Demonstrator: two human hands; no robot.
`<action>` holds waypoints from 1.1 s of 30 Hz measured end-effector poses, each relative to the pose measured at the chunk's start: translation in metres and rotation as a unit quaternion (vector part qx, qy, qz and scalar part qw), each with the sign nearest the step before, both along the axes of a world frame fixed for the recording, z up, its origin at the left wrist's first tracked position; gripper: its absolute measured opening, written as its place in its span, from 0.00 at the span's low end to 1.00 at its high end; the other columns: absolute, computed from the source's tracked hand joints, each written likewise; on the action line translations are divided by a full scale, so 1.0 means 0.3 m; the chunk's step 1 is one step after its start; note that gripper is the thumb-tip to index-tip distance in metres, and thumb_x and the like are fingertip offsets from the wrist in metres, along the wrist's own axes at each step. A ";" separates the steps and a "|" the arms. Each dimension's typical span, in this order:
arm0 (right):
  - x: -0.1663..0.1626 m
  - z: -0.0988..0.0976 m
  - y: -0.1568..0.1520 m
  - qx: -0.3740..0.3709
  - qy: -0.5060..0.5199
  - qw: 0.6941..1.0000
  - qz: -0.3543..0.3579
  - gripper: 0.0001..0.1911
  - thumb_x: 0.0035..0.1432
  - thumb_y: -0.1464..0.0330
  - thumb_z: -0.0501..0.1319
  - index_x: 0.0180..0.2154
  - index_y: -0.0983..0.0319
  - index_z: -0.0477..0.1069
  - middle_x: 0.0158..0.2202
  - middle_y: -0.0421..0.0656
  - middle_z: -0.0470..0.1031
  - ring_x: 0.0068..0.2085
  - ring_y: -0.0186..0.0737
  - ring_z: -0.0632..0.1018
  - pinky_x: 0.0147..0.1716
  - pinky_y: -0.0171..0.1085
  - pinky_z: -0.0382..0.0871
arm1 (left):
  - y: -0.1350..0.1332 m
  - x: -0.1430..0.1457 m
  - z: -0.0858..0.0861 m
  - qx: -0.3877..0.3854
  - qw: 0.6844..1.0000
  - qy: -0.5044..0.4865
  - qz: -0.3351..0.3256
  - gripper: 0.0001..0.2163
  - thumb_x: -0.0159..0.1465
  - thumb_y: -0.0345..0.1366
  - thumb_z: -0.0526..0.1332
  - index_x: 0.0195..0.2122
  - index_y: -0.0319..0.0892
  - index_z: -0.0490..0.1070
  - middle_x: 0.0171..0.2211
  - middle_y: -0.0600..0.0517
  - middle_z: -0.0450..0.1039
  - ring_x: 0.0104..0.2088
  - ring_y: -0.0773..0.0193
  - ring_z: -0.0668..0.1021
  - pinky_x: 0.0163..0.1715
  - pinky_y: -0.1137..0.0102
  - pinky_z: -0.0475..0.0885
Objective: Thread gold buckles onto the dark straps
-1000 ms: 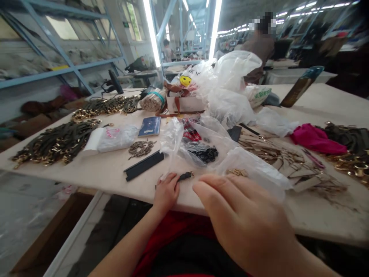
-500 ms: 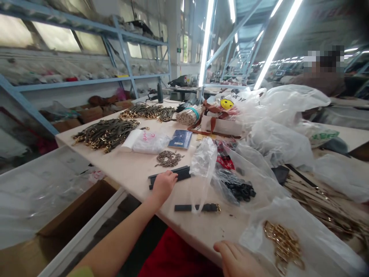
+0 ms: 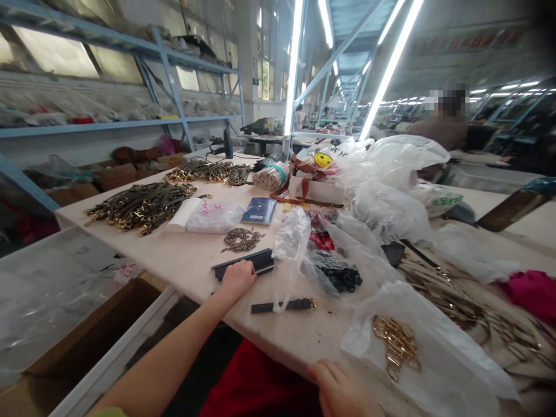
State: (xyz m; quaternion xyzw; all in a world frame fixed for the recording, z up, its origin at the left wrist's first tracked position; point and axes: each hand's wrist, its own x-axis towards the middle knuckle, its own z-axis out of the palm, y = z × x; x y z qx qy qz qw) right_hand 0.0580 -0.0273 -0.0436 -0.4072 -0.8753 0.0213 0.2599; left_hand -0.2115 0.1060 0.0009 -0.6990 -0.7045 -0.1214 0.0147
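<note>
My left hand (image 3: 237, 279) reaches out over the table edge, its fingers bent down onto the near end of a stack of black strips (image 3: 254, 260). A single black strap with a gold buckle (image 3: 282, 305) lies loose on the table (image 3: 191, 260) just right of that hand, partly under a clear bag. My right hand (image 3: 343, 388) rests low at the front edge of the table, fingers lying flat with nothing in them. It sits beside a clear plastic bag of gold buckles (image 3: 395, 344).
Clear bags hold black rings (image 3: 339, 277) and other parts. Piles of dark straps with gold hardware (image 3: 139, 204) lie at the far left, a small heap of metal parts (image 3: 240, 238) and a blue booklet (image 3: 259, 210) mid-table. Tan straps (image 3: 452, 295) spread right. A person stands at the back right.
My left hand let go of the black strap and moved left and forward onto the stack of black strips. My right hand dropped from in front of me to the table edge.
</note>
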 end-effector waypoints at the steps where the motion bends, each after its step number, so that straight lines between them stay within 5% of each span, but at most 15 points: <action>1: 0.007 0.009 -0.007 -0.021 0.021 1.000 -0.002 0.19 0.45 0.83 0.47 0.33 0.58 0.66 0.27 0.39 0.74 0.28 0.37 0.75 0.28 0.33 0.66 | -0.023 0.003 0.015 0.006 1.000 -0.010 0.004 0.03 0.57 0.33 0.57 0.28 0.40 0.67 0.30 0.49 0.71 0.33 0.60 0.74 0.33 0.70 0.64; 6: 0.031 0.085 -0.007 -0.196 0.199 0.959 -0.048 0.15 0.59 0.69 0.49 0.48 0.62 0.61 0.32 0.43 0.73 0.29 0.36 0.74 0.30 0.35 0.69 | -0.221 0.099 0.106 0.047 0.988 -0.148 -0.021 0.05 0.60 0.37 0.52 0.32 0.42 0.63 0.30 0.53 0.71 0.32 0.63 0.74 0.33 0.72 0.65; 8: 0.025 0.120 0.019 -0.266 0.296 0.915 -0.070 0.19 0.59 0.63 0.51 0.51 0.62 0.58 0.31 0.41 0.71 0.26 0.34 0.72 0.26 0.34 0.67 | -0.309 0.181 0.119 -0.045 0.955 -0.273 -0.110 0.04 0.57 0.37 0.55 0.28 0.43 0.63 0.24 0.55 0.69 0.27 0.65 0.72 0.28 0.73 0.64; 10: 0.019 0.147 0.054 -0.302 0.376 0.873 -0.076 0.19 0.56 0.59 0.54 0.47 0.62 0.61 0.27 0.38 0.68 0.24 0.32 0.69 0.23 0.32 0.64 | -0.373 0.270 0.113 -0.178 0.886 -0.397 -0.158 0.04 0.54 0.35 0.56 0.25 0.42 0.62 0.21 0.56 0.68 0.24 0.66 0.71 0.23 0.75 0.63; 12: 0.026 0.165 0.095 -0.334 0.406 0.847 -0.075 0.15 0.55 0.56 0.55 0.36 0.61 0.65 0.22 0.35 0.64 0.22 0.31 0.67 0.21 0.31 0.61 | -0.398 0.346 0.098 -0.295 0.785 -0.525 -0.142 0.05 0.52 0.34 0.57 0.26 0.42 0.60 0.21 0.56 0.70 0.21 0.68 0.71 0.20 0.76 0.62; 14: 0.051 0.175 0.145 -0.360 0.387 0.845 -0.078 0.16 0.56 0.55 0.53 0.29 0.61 0.64 0.18 0.34 0.61 0.20 0.31 0.65 0.19 0.31 0.59 | -0.389 0.397 0.087 -0.362 0.686 -0.623 -0.097 0.06 0.52 0.35 0.57 0.29 0.42 0.59 0.22 0.56 0.70 0.19 0.71 0.70 0.18 0.78 0.60; 16: 0.093 0.180 0.210 -0.343 0.347 0.867 -0.099 0.18 0.58 0.54 0.48 0.30 0.61 0.65 0.19 0.36 0.65 0.20 0.33 0.66 0.20 0.32 0.59 | -0.357 0.422 0.083 -0.377 0.630 -0.677 -0.055 0.08 0.51 0.36 0.57 0.30 0.41 0.60 0.22 0.57 0.70 0.17 0.74 0.68 0.16 0.79 0.59; 19: 0.157 0.181 0.336 -0.199 0.204 0.939 -0.190 0.16 0.60 0.60 0.47 0.37 0.63 0.66 0.30 0.43 0.72 0.30 0.37 0.72 0.29 0.35 0.65 | -0.306 0.431 0.085 -0.361 0.602 -0.712 -0.009 0.07 0.49 0.33 0.58 0.30 0.40 0.62 0.25 0.56 0.70 0.17 0.75 0.68 0.15 0.80 0.59; 22: 0.184 0.168 0.461 -0.084 0.026 0.966 -0.243 0.12 0.59 0.68 0.50 0.41 0.64 0.67 0.40 0.48 0.70 0.38 0.41 0.72 0.37 0.37 0.63 | -0.277 0.428 0.085 -0.351 0.590 -0.727 0.017 0.09 0.49 0.31 0.57 0.32 0.39 0.63 0.27 0.55 0.70 0.18 0.76 0.67 0.15 0.80 0.59; 27: 0.171 0.109 0.566 -0.082 -0.043 0.967 -0.238 0.10 0.54 0.74 0.54 0.38 0.64 0.71 0.36 0.49 0.70 0.34 0.42 0.72 0.33 0.37 0.61 | -0.261 0.420 0.077 -0.350 0.589 -0.728 0.037 0.10 0.50 0.30 0.56 0.35 0.39 0.65 0.29 0.54 0.70 0.20 0.75 0.68 0.16 0.80 0.60; 33: 0.197 0.103 0.538 -0.075 -0.013 0.972 -0.222 0.14 0.59 0.71 0.49 0.43 0.63 0.69 0.39 0.48 0.69 0.35 0.40 0.72 0.35 0.37 0.62 | -0.261 0.427 0.067 -0.350 0.572 -0.741 0.042 0.13 0.50 0.28 0.56 0.38 0.39 0.66 0.30 0.51 0.71 0.21 0.74 0.70 0.17 0.81 0.62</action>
